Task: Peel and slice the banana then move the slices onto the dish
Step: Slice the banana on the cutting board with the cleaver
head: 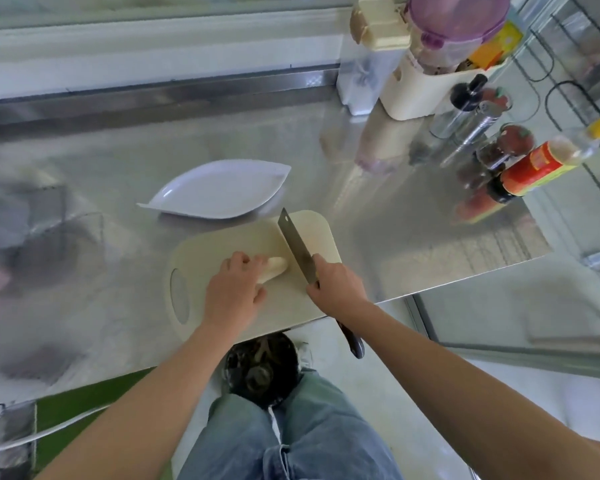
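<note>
While the left hand point(234, 289) presses curled fingers down on the peeled banana point(274, 268), the right hand point(336, 287) grips the cleaver point(297, 249) by its handle, blade edge set on the cutting board point(222, 244) just right of the banana's exposed tip. Beyond the board's far edge lies the white leaf-shaped dish point(219, 190) on the steel counter point(413, 237), with bottles point(530, 168) at the far right.

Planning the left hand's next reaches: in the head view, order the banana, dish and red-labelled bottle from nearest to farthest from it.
1. Banana: held under the left hand, on the cutting board.
2. Dish: just behind the cutting board.
3. Red-labelled bottle: far right.
</note>
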`<state>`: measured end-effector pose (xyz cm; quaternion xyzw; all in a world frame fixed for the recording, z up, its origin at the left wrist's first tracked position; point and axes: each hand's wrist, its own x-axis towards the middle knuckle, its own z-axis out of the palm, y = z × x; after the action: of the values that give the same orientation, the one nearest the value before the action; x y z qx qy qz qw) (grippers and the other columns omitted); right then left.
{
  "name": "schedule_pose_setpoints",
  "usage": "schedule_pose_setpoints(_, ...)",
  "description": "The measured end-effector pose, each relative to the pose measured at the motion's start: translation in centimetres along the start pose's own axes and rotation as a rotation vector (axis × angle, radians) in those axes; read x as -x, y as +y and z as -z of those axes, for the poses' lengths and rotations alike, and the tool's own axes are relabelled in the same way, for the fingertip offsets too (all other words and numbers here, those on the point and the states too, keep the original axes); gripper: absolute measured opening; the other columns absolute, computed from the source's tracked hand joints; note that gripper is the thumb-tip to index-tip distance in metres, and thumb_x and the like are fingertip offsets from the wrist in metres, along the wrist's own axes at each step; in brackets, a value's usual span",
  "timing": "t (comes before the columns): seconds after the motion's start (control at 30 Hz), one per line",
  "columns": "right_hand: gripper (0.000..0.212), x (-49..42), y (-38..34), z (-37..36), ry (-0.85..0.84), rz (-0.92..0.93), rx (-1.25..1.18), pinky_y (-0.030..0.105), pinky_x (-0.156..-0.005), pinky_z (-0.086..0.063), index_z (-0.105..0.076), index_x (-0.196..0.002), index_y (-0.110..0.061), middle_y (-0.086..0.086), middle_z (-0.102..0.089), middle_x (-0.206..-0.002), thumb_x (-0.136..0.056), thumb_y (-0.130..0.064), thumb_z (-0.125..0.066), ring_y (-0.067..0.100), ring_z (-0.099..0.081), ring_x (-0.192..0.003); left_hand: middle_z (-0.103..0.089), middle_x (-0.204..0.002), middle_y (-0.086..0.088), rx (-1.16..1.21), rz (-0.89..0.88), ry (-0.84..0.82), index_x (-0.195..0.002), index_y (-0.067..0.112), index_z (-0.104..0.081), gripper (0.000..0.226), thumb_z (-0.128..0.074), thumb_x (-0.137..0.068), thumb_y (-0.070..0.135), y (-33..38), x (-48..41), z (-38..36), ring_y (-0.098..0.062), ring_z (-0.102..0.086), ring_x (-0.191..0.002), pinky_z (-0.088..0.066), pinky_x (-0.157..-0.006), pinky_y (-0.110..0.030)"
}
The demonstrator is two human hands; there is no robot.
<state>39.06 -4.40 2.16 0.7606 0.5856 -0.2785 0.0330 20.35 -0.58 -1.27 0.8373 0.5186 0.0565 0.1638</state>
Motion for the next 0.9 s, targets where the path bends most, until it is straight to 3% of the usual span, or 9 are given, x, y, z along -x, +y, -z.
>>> schedule_pose_setpoints(0.1, 0.013, -0.2, 0.5, 0.2, 0.034, 0.023, -0.031, 0.031, -0.052, -0.032, -0.034, -0.090, -0.015, 0.005, -0.046, -0.068, -0.097, -0.026, -0.039, 0.031, -0.048, -0.064, -0.056, -0.112, -0.008, 0.024, -0.080, 0.048, -0.121, 0.027, -0.056, 0.056, -0.072, -0.071, 0.008, 0.5, -0.5, -0.4, -0.028, -0.057, -0.089, -0.047, -0.054, -0.033)
schedule_pose_setpoints(0.23, 0.012, 0.4, 0.1, 0.6, 0.075, 0.067, -0.066, 0.031, -0.049, -0.029, -0.033, -0.091, -0.017, 0.004, -0.045, -0.064, -0.098, -0.026, -0.038, 0.030, -0.046, -0.060, -0.060, -0.099, -0.004, 0.015, -0.140, 0.079, -0.109, 0.027, -0.063, 0.051, -0.073, -0.067, 0.001, 0.8, -0.8, -0.5, -0.026, -0.057, -0.077, -0.046, -0.051, -0.032)
schedule_pose_setpoints(0.37, 0.009, 0.9, -0.9, 0.7, 0.051, 0.055, -0.056, 0.030, -0.053, -0.032, -0.039, -0.095, -0.017, 0.004, -0.046, -0.069, -0.097, -0.025, -0.037, 0.029, -0.048, -0.066, -0.059, -0.093, -0.001, 0.020, -0.187, 0.095, -0.106, 0.028, -0.060, 0.045, -0.071, -0.070, 0.002, 0.5, -1.0, -0.1, -0.023, -0.054, -0.070, -0.040, -0.044, -0.029)
schedule_pose_setpoints(0.6, 0.009, 1.6, -2.2, 0.8, 0.065, -0.007, -0.001, 0.028, -0.046, -0.022, -0.030, -0.090, -0.020, 0.000, -0.037, -0.064, -0.096, -0.022, -0.036, 0.029, -0.046, -0.064, -0.057, -0.088, 0.000, 0.001, -0.218, 0.053, -0.105, 0.029, -0.060, 0.043, -0.073, -0.071, 0.007, -0.2, -1.4, 0.2, -0.022, -0.053, -0.070, -0.039, -0.041, -0.027)
schedule_pose_setpoints(0.9, 0.007, 1.6, -2.6, 0.3, 0.069, -0.019, 0.004, 0.028, -0.046, -0.023, -0.042, -0.099, -0.019, 0.000, -0.037, -0.063, -0.096, -0.020, -0.036, 0.029, -0.045, -0.062, -0.054, -0.082, -0.001, -0.014, -0.250, 0.068, -0.100, 0.026, -0.062, 0.042, -0.079, -0.065, 0.009, -0.7, -1.9, 0.1, -0.023, -0.054, -0.069, -0.035, -0.039, -0.023)
